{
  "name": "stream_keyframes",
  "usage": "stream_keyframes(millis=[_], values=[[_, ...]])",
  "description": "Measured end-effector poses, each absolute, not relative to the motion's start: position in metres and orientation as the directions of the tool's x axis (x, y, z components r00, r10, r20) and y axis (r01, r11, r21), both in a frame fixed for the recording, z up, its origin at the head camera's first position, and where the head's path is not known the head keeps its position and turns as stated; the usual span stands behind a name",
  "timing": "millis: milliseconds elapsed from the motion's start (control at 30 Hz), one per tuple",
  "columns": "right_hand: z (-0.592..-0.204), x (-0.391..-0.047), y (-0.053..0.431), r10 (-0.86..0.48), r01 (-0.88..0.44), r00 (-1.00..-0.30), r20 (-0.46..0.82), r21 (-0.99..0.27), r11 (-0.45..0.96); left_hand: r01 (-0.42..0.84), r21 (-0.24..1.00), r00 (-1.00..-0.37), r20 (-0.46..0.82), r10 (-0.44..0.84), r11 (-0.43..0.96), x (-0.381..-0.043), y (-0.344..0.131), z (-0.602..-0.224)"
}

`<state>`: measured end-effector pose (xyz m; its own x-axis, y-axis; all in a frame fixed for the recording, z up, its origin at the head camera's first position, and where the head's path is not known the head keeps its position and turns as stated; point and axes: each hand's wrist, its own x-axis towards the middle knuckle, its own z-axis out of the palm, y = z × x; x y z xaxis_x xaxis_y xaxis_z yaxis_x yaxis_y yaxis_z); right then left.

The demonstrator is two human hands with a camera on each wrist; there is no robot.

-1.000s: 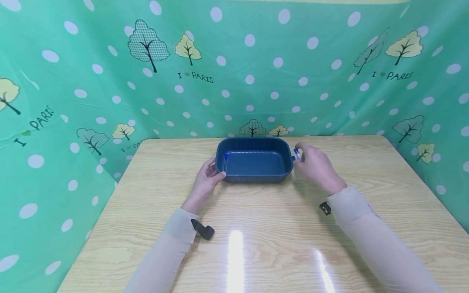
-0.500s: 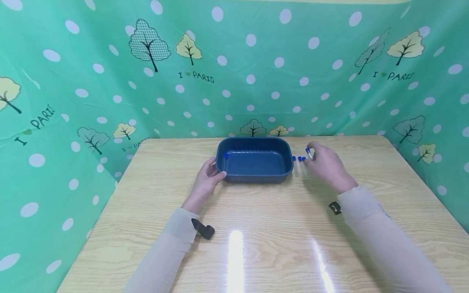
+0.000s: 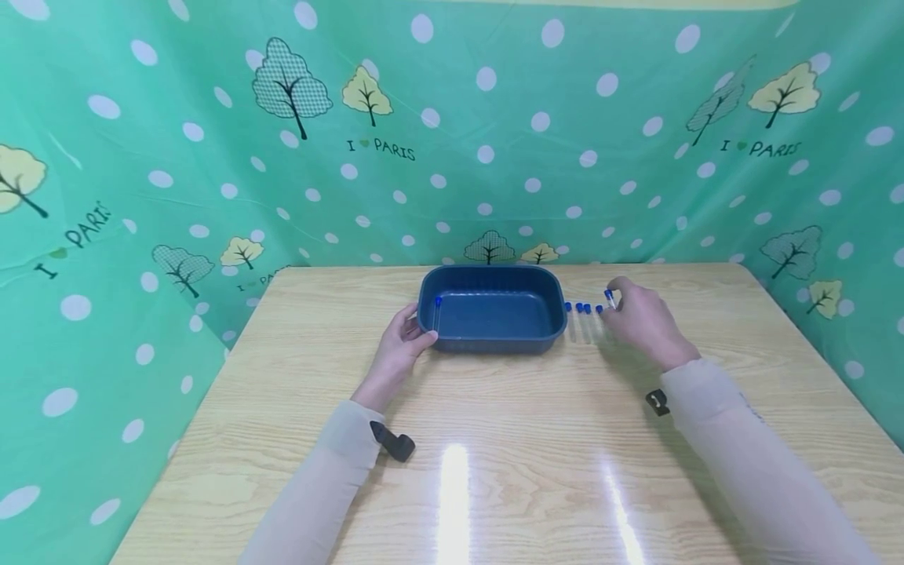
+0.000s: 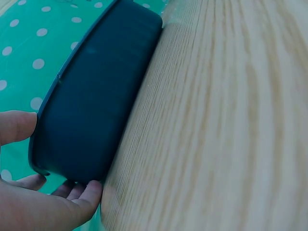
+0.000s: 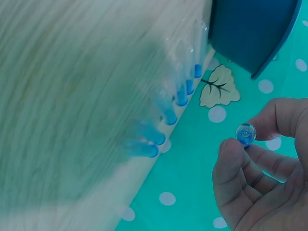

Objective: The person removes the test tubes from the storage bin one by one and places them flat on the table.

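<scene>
A dark blue rectangular bin [image 3: 494, 345] stands on the table, with one blue-capped clear tube [image 3: 438, 302] inside at its left end. My left hand [image 3: 395, 353] grips the bin's left end, thumb at the rim and fingers against the outer wall, as the left wrist view also shows. Right of the bin, my right hand [image 3: 643, 322] pinches another blue-capped tube [image 5: 246, 134] between thumb and fingers, raised off the table. Beside that hand lie several blue-capped tubes [image 5: 180, 94] in a row on the table, partly hidden by it in the head view.
The light wooden table [image 3: 494, 424] reaches back to a green dotted curtain [image 3: 438, 157] with printed trees. Curtain also hangs at both sides. A strip of glare crosses the table's front.
My right hand has moved right, away from the bin, with the tube still pinched, uncovering more tubes of the row. My left hand and the bin have stayed in place.
</scene>
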<state>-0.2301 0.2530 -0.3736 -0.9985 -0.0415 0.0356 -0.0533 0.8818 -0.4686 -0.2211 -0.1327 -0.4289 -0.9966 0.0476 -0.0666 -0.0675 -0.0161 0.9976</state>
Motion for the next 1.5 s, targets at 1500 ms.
stream_keyframes(millis=[1500], values=[[-0.403, -0.252, 0.307, -0.013, 0.072, -0.981, -0.194, -0.423, 0.903, -0.1, 0.995, -0.992, -0.1, 0.078, 0.006, -0.21, -0.131, -0.408]])
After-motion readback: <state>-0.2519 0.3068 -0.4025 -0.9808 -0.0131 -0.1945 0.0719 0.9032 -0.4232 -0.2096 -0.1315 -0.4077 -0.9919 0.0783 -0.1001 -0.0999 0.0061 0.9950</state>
